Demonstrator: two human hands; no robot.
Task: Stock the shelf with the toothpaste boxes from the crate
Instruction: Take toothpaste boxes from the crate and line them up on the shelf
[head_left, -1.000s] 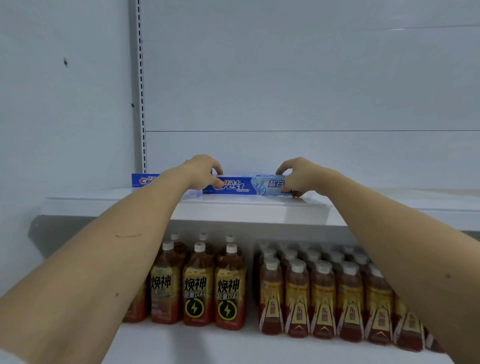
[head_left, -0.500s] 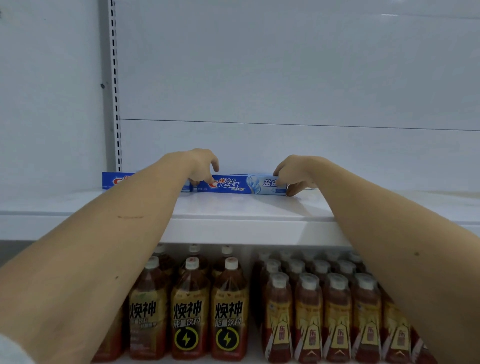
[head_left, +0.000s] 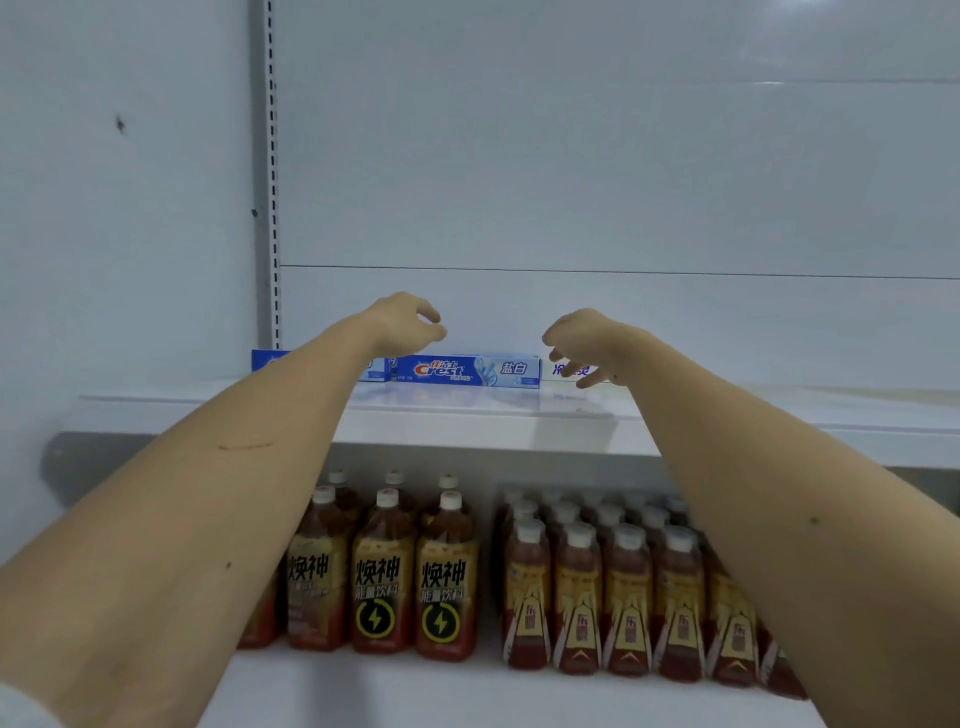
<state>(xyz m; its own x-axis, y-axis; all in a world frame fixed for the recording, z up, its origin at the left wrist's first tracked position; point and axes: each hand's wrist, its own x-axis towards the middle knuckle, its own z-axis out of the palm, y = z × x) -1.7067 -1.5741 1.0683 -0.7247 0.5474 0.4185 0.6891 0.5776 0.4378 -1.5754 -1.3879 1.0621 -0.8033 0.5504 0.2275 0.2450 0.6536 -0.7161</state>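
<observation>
A blue Crest toothpaste box (head_left: 467, 370) lies lengthwise at the back of the white upper shelf (head_left: 467, 434). Left of it a second blue toothpaste box (head_left: 266, 360) lies in line, mostly hidden by my left forearm. My left hand (head_left: 405, 323) hovers just above the left end of the middle box, fingers loosely curled, holding nothing. My right hand (head_left: 577, 344) hovers off the box's right end, fingers hanging loose and empty. Behind its fingers shows a white piece with blue characters (head_left: 560, 369), mostly hidden. No crate is in view.
On the lower shelf stand brown drink bottles (head_left: 384, 577) with yellow labels at the left and several rows of smaller red-brown bottles (head_left: 628, 597) at the right. A slotted upright (head_left: 270, 171) runs up the back wall on the left. The upper shelf stretches bare to the right.
Both hands have let go of the middle toothpaste box and lifted off it. The box stays flat on the shelf against the back panel.
</observation>
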